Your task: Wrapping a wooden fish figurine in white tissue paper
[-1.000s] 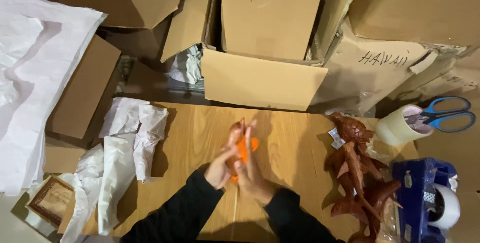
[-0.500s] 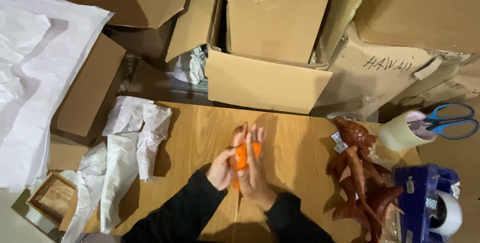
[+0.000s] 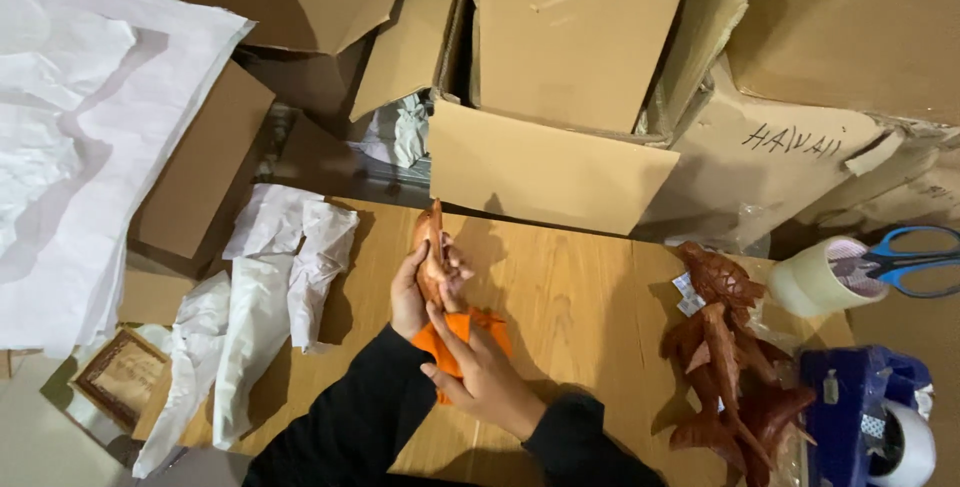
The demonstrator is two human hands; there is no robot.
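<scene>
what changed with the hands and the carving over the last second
The left hand has raised the brown wooden carving upright, clear of the orange cloth. The right hand has dropped lower, onto the cloth. Before, both hands were clasped around carving and cloth together. The pile of carvings, tape roll and scissors stayed put.

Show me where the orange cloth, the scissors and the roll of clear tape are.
orange cloth [image 3: 452,332]: head view, on the fold showing between the two hands.
scissors [image 3: 915,259]: head view, on the blue handle loops.
roll of clear tape [image 3: 822,277]: head view, on its outer side.
</scene>
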